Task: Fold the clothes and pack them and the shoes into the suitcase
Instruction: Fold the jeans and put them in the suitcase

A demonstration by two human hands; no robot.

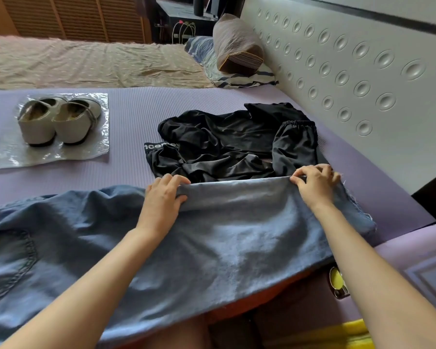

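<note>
Shoes (58,119), a pale pair with dark soles, stand side by side at the far left on a crinkled clear plastic sheet (48,157), heels toward the camera. The sheet lies on a purple ribbed mat (131,117) spread over the bed. Nearer the camera, blue jeans (212,248) stretch across the mat from the left edge, a back pocket showing at the left and a frayed hem at the right. The left hand (161,197) grips the far folded edge of the jeans leg, its fingers (176,180) curled over the fold and the thumb against the cloth. Just beyond that fold, between the two hands, a rumpled heap of black clothes (224,144) lies on the mat, a lettered waistband showing on its left side. The right hand (315,182) pinches the same folded edge near the hem, fingers (300,176) bent over it. Farther back, a brown pillow (237,44) leans against the white dimpled headboard (350,71) on the right.
</note>
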